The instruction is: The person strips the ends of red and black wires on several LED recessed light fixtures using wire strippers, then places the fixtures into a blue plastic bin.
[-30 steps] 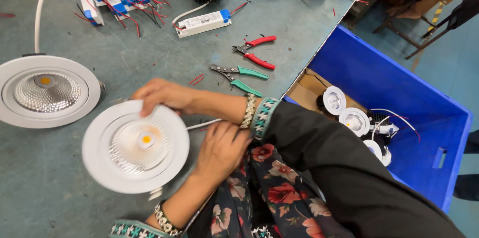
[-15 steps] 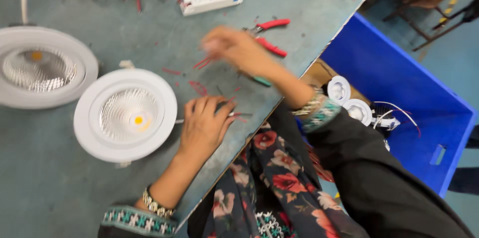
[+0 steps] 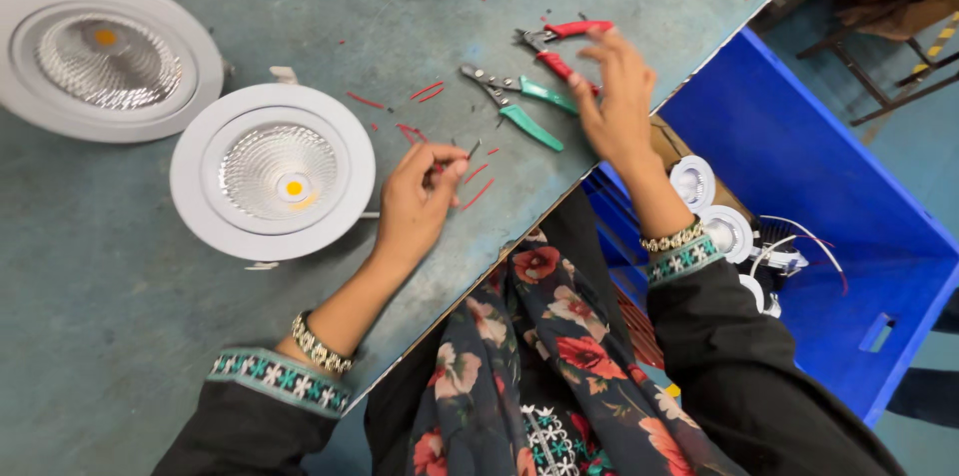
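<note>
The grey-green counter (image 3: 120,336) has little red wire bits on it. The left hand (image 3: 418,198) pinches a thin wire (image 3: 474,148) beside a round white lamp (image 3: 272,171). The right hand (image 3: 611,96), fingers open, touches red pliers (image 3: 559,46). A blue bin (image 3: 829,236) sits right.

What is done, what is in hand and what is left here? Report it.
Done: red wire offcuts lie on the table, and the nearer white downlight sits face up. In hand: the left hand pinches a thin wire end; the right hand, fingers open, reaches the red-handled pliers by the green-handled cutters. Left, probably: small lights in the blue crate.
</note>
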